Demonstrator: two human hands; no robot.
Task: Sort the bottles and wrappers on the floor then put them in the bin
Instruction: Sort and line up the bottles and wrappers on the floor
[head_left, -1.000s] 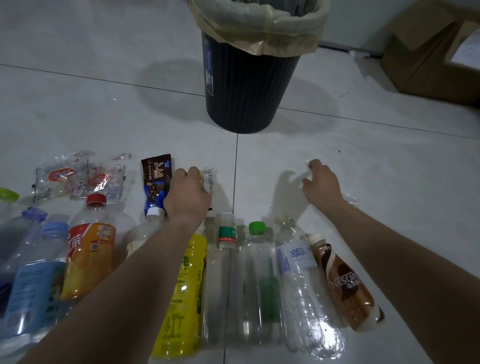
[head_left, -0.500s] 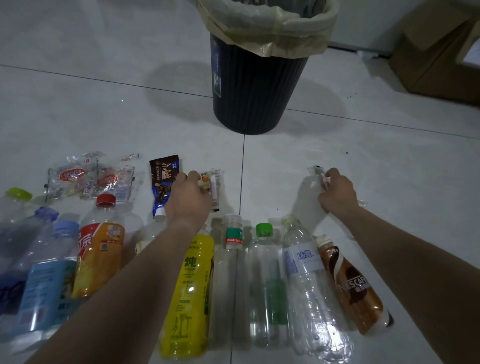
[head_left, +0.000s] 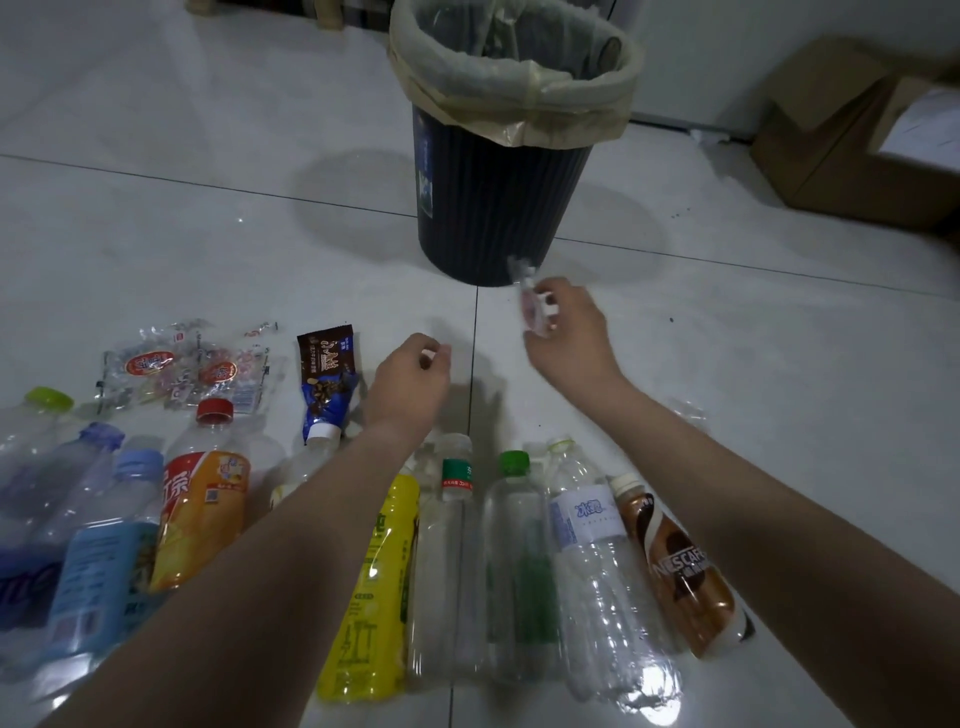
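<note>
A row of plastic bottles lies on the floor in front of me, among them an orange bottle (head_left: 202, 514), a yellow bottle (head_left: 379, 587) and a brown coffee bottle (head_left: 680, 566). Behind the row lie clear wrappers with red logos (head_left: 187, 369) and a brown-and-blue chocolate wrapper (head_left: 327, 379). The dark ribbed bin (head_left: 493, 197) with a yellowish liner stands beyond. My left hand (head_left: 410, 379) is closed on a small wrapper, with only a white bit showing at the fingertips. My right hand (head_left: 566, 332) pinches a clear crinkled wrapper (head_left: 527, 291) just in front of the bin's base.
A crumpled clear wrapper (head_left: 688, 413) lies on the tiles to the right of my right forearm. A cardboard box (head_left: 857, 145) sits at the back right by the wall. Several blue bottles (head_left: 98, 566) crowd the left edge.
My right hand picked the clear wrapper off the floor and moved left, towards the bin. My left hand lifted its small wrapper and drifted right. More of the bin's mouth shows.
</note>
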